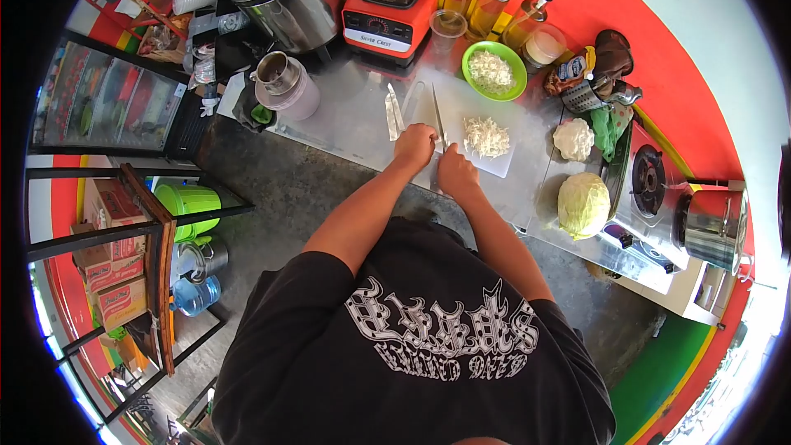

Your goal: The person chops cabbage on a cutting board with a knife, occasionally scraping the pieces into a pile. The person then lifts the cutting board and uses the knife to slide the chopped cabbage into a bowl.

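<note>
My right hand (457, 171) is closed round the handle of a knife (437, 115), whose blade points away from me over the left part of a white cutting board (497, 165). Just left of the knife is my left hand (415, 146), its fingers curled; what they hold, if anything, is hidden. A pile of shredded cabbage (486, 138) lies on the board, right of the knife. Beyond it, more pale shreds fill a green bowl (493, 71). Tongs (394, 113) lie left of the board.
A cabbage (583, 205) and a smaller pale head (573, 139) sit to the right, near a gas stove (649, 180) with a pot (713, 229). Along the back stand a red blender (386, 21), oil bottles (489, 8) and a large steel container (288, 0).
</note>
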`<action>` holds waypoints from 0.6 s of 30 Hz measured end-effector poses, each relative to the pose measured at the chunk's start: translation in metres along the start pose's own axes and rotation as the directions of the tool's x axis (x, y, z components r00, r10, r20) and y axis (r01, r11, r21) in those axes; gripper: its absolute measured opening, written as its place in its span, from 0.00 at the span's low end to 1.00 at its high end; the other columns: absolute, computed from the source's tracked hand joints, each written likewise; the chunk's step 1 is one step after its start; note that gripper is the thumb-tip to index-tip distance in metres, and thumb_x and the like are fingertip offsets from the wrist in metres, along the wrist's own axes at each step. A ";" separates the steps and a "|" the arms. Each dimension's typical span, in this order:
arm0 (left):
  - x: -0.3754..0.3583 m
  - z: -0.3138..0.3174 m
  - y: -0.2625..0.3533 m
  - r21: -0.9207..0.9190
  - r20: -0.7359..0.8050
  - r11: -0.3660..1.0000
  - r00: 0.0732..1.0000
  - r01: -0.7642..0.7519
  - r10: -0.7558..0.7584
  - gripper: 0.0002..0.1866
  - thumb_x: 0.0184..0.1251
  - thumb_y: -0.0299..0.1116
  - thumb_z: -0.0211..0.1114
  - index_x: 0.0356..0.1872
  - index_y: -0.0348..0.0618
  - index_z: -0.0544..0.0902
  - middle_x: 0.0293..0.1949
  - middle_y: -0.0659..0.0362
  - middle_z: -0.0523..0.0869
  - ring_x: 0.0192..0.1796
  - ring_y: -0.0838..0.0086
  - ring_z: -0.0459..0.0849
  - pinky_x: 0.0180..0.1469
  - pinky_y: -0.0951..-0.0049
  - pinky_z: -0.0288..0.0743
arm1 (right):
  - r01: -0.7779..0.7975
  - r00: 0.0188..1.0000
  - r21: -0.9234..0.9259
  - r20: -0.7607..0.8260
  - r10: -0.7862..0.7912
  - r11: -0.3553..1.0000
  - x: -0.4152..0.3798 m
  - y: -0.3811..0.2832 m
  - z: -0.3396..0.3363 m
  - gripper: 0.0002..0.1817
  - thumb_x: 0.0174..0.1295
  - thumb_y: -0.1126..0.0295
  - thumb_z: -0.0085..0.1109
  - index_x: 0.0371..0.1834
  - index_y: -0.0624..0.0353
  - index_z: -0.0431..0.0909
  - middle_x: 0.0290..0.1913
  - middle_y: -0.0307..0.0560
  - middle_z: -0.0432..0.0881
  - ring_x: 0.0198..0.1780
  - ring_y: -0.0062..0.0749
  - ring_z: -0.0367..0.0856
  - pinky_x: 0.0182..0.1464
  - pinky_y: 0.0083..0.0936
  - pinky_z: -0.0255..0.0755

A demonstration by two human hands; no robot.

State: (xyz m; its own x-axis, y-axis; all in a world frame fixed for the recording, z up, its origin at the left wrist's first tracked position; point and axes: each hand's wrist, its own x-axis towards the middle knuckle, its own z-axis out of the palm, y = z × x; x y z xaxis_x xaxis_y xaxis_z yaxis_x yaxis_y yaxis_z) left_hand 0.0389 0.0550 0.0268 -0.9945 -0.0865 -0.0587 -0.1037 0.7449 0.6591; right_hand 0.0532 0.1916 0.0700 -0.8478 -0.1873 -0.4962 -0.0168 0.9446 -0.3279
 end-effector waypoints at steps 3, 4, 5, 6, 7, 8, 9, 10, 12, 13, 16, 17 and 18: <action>0.002 -0.001 0.002 -0.028 -0.006 0.999 0.999 0.034 -0.034 0.06 0.59 0.30 0.68 0.36 0.49 0.91 0.39 0.53 0.90 0.42 0.52 0.89 0.46 0.55 0.83 | -0.039 0.999 0.037 -0.016 0.040 0.999 -0.002 -0.002 0.008 0.17 0.77 0.58 0.48 0.54 0.63 0.66 0.49 0.70 0.86 0.55 0.65 0.85 0.58 0.55 0.76; 0.000 -0.001 0.001 -0.044 -0.001 0.998 0.999 0.043 -0.043 0.06 0.59 0.30 0.69 0.36 0.49 0.91 0.38 0.53 0.91 0.42 0.52 0.89 0.46 0.55 0.83 | -0.048 0.999 0.041 -0.019 0.049 0.998 0.002 -0.003 0.009 0.17 0.77 0.58 0.47 0.54 0.63 0.66 0.49 0.70 0.86 0.55 0.65 0.85 0.59 0.55 0.76; 0.000 -0.001 0.001 -0.045 -0.002 0.998 0.999 0.051 -0.051 0.06 0.59 0.30 0.69 0.36 0.49 0.91 0.38 0.53 0.91 0.42 0.52 0.89 0.46 0.55 0.83 | -0.059 0.998 0.046 -0.022 0.060 0.997 0.004 -0.003 0.010 0.18 0.77 0.58 0.47 0.55 0.63 0.66 0.49 0.70 0.86 0.55 0.66 0.85 0.59 0.55 0.76; 0.002 -0.001 0.000 -0.024 0.013 0.998 0.998 0.055 -0.055 0.06 0.59 0.30 0.69 0.36 0.50 0.91 0.38 0.52 0.91 0.42 0.52 0.90 0.46 0.55 0.84 | -0.057 0.998 0.045 -0.016 0.058 0.997 0.005 -0.003 0.007 0.18 0.77 0.58 0.47 0.55 0.63 0.66 0.49 0.70 0.86 0.55 0.66 0.85 0.59 0.55 0.76; 0.003 -0.001 0.000 -0.003 0.029 0.999 0.998 0.054 -0.054 0.06 0.59 0.30 0.69 0.36 0.50 0.91 0.38 0.52 0.91 0.42 0.52 0.90 0.46 0.56 0.84 | -0.029 1.000 0.015 0.004 0.029 0.999 0.006 -0.002 0.001 0.18 0.77 0.58 0.46 0.57 0.63 0.65 0.51 0.69 0.86 0.56 0.64 0.85 0.59 0.53 0.77; 0.002 -0.001 0.000 -0.002 0.033 0.999 0.998 0.053 -0.053 0.06 0.59 0.30 0.69 0.36 0.50 0.91 0.38 0.52 0.91 0.42 0.52 0.90 0.46 0.56 0.84 | -0.002 1.000 -0.013 0.023 0.003 1.000 0.006 -0.002 -0.003 0.19 0.77 0.59 0.46 0.59 0.64 0.65 0.52 0.68 0.86 0.56 0.62 0.85 0.58 0.52 0.77; 0.003 -0.001 -0.001 -0.009 0.031 0.998 0.998 0.058 -0.058 0.06 0.59 0.30 0.69 0.36 0.50 0.91 0.38 0.52 0.91 0.42 0.52 0.90 0.46 0.56 0.84 | -0.005 1.000 -0.010 0.022 0.005 1.000 0.004 -0.002 -0.005 0.19 0.77 0.59 0.46 0.59 0.64 0.65 0.52 0.68 0.86 0.56 0.62 0.85 0.58 0.52 0.77; 0.004 -0.001 -0.001 -0.015 0.027 0.998 0.998 0.063 -0.063 0.06 0.59 0.30 0.69 0.36 0.50 0.91 0.39 0.52 0.91 0.42 0.52 0.90 0.46 0.56 0.84 | -0.003 1.000 -0.009 0.024 0.004 1.000 0.002 -0.002 -0.007 0.19 0.78 0.59 0.46 0.58 0.63 0.65 0.52 0.68 0.86 0.56 0.63 0.85 0.58 0.52 0.77; 0.004 0.000 0.000 -0.016 0.032 0.998 0.997 0.069 -0.068 0.06 0.59 0.30 0.68 0.36 0.50 0.91 0.38 0.52 0.91 0.42 0.52 0.90 0.45 0.56 0.84 | -0.003 1.000 -0.006 0.026 0.003 1.000 -0.002 -0.001 -0.003 0.18 0.78 0.59 0.45 0.57 0.63 0.66 0.51 0.68 0.86 0.56 0.63 0.85 0.58 0.51 0.77; 0.005 -0.001 0.001 -0.018 0.034 0.997 0.997 0.077 -0.076 0.06 0.59 0.30 0.68 0.36 0.50 0.91 0.38 0.52 0.91 0.41 0.52 0.90 0.45 0.56 0.84 | -0.023 1.000 0.024 0.013 0.023 0.999 -0.004 -0.001 0.003 0.19 0.77 0.58 0.47 0.57 0.63 0.66 0.51 0.69 0.86 0.56 0.64 0.85 0.59 0.53 0.76; 0.002 -0.001 0.003 -0.050 0.007 0.994 0.996 0.095 -0.094 0.05 0.59 0.29 0.68 0.34 0.49 0.90 0.37 0.52 0.91 0.41 0.52 0.90 0.44 0.56 0.83 | -0.051 0.999 0.051 0.014 0.050 0.997 -0.001 -0.005 0.005 0.18 0.77 0.58 0.47 0.56 0.63 0.66 0.51 0.70 0.85 0.56 0.64 0.84 0.59 0.53 0.76; 0.002 -0.002 0.002 -0.047 0.010 0.994 0.995 0.097 -0.096 0.05 0.59 0.29 0.68 0.34 0.49 0.90 0.37 0.52 0.91 0.41 0.52 0.90 0.44 0.56 0.83 | -0.065 0.998 0.050 0.028 0.063 0.997 -0.001 -0.006 0.004 0.17 0.77 0.59 0.46 0.55 0.63 0.66 0.52 0.69 0.86 0.57 0.63 0.84 0.60 0.52 0.76; 0.004 -0.002 0.001 -0.048 0.021 0.995 0.996 0.088 -0.087 0.05 0.59 0.29 0.68 0.34 0.48 0.90 0.36 0.51 0.91 0.40 0.52 0.90 0.44 0.56 0.83 | -0.067 0.997 0.053 0.030 0.065 0.996 0.001 -0.006 0.002 0.17 0.77 0.59 0.46 0.55 0.63 0.66 0.52 0.69 0.86 0.57 0.63 0.84 0.60 0.52 0.76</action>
State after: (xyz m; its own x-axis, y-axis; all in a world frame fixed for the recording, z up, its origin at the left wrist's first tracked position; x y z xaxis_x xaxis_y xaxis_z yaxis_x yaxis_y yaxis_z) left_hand 0.0352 0.0540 0.0292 -0.9818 -0.1374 -0.1313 -0.1900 0.7016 0.6867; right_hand 0.0534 0.1847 0.0699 -0.8309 -0.1331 -0.5402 0.0680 0.9394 -0.3361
